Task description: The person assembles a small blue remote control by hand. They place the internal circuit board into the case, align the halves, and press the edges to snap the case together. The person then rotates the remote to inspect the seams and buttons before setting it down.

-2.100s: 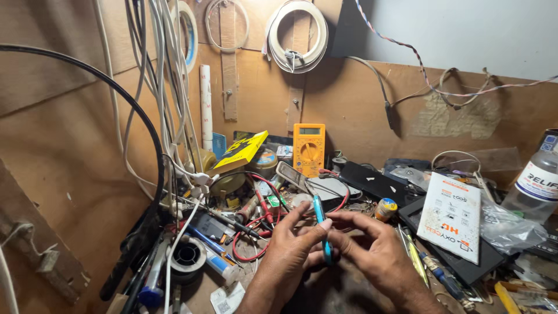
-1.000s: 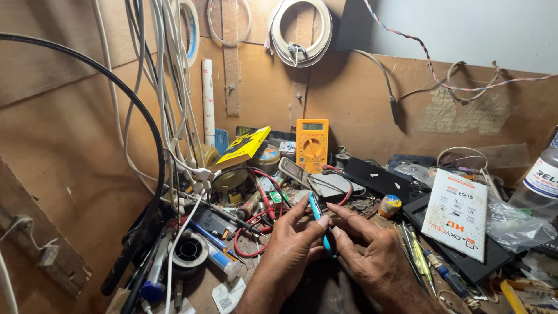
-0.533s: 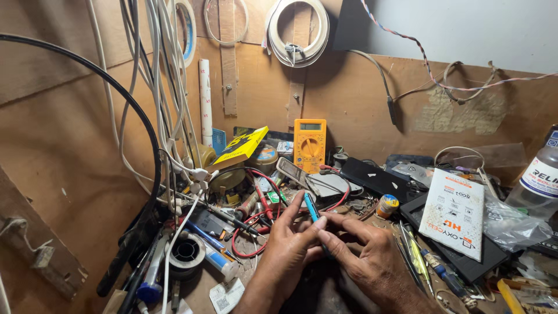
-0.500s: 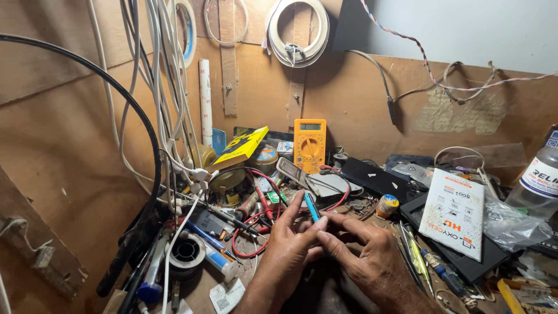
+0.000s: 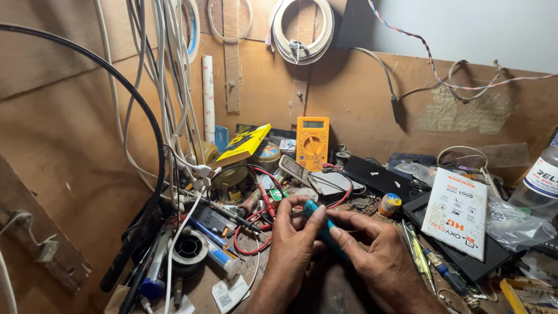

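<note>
Head view: slim teal plastic tool (image 5: 323,228), smooth and rod-shaped, slanting over a cluttered wooden bench (image 5: 70,174). Pinched near its tip by left hand (image 5: 292,251), shaft gripped between right hand (image 5: 376,256) curled fingers (image 5: 354,220).

Bench (image 5: 325,293) crowded. Left of left hand (image 5: 290,250): solder spool (image 5: 189,250), white tube (image 5: 224,261), red test leads (image 5: 256,232) lie close, passage tight. Ahead: yellow multimeter (image 5: 312,142) upright against back wall, grey device (image 5: 328,183) before it. Right of right hand (image 5: 372,256): screwdrivers (image 5: 427,261), white card (image 5: 456,212) on black tray (image 5: 485,256). Black cable (image 5: 139,110) and white cables (image 5: 168,87) hang along left wall. Only bare room: dark patch just under both hands.
</note>
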Motion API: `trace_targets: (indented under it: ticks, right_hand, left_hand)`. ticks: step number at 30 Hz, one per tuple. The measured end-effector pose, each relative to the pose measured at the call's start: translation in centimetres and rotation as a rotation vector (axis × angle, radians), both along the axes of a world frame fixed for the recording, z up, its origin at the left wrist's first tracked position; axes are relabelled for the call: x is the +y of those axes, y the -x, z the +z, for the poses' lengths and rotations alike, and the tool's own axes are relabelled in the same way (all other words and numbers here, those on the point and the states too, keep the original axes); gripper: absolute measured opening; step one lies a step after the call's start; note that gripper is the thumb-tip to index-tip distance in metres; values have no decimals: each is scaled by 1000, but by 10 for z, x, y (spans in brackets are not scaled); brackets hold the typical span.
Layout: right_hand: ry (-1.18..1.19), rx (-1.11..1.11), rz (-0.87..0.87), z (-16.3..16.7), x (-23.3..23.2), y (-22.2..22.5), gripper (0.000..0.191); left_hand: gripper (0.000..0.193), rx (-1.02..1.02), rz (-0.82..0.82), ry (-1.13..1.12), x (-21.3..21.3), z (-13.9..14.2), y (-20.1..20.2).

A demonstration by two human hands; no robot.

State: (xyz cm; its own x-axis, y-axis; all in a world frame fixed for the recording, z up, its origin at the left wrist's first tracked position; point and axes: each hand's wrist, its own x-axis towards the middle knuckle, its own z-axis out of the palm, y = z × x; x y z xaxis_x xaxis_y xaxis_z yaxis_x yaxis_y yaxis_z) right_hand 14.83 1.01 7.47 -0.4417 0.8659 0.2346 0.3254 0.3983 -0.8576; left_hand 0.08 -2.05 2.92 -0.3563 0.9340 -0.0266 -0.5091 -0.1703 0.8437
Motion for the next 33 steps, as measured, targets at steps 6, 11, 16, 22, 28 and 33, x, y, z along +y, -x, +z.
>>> trace_targets:
  ticks: [6,11,16,22,28,33]
  right_hand:
    - [-250,-117,-136,-4,2,3,21]
    - [-345,-157,-159,-3,2,-1,18]
    - [-543,-157,-116,-4,-2,3,14]
    - [-498,-159,-173,-9,-3,6,13]
    - [-591,-72,-123,-10,4,3,17]
    - [-556,-198,-104,-6,7,-4,22]
  left_hand:
    - [15,247,104,-185,11,-14,-4]
    - [9,447,123,-170,9,-12,1]
    - [12,561,163,-82,0,-3,3]
    - [14,625,182,-20,-6,3,-1]
    - [15,511,140,-44,-2,3,5]
    - [14,690,196,0,-1,-2,8]
